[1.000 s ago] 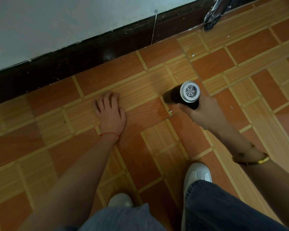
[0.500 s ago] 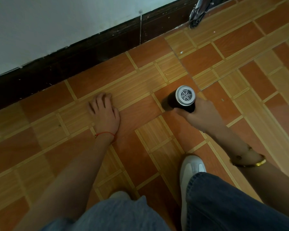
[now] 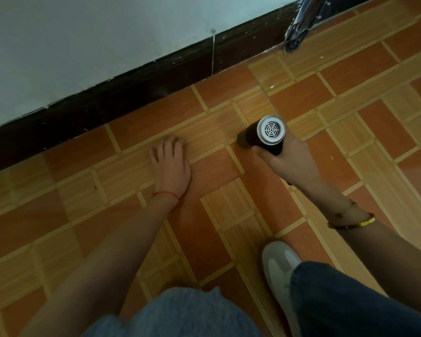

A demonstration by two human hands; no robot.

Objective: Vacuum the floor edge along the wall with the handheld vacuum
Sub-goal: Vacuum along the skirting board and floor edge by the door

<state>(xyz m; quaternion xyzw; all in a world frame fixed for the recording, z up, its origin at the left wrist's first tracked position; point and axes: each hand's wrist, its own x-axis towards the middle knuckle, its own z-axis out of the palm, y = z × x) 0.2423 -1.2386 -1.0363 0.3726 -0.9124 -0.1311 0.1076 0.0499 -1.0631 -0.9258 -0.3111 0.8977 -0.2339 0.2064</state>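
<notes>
My right hand [image 3: 286, 159] grips a black handheld vacuum [image 3: 265, 136] with a round grey vented rear cap facing the camera. Its nose points down-left at the tiled floor [image 3: 229, 227], a tile's width out from the dark baseboard [image 3: 131, 93]; the nozzle tip is hidden behind the body. My left hand [image 3: 171, 164] rests flat on the floor, fingers straight and pointing toward the wall, left of the vacuum. A white wall [image 3: 83, 45] rises above the baseboard.
A dark, paint-flecked object [image 3: 301, 23] leans at the wall's base at the top right. White specks [image 3: 272, 87] lie on the tiles near it. My white shoe [image 3: 281, 271] and jeans-clad knees [image 3: 350, 302] fill the lower frame.
The vacuum and my right hand have drawn slightly back from the wall and leftward across the tiles. My left hand stays planted on the floor. The view has shifted a little.
</notes>
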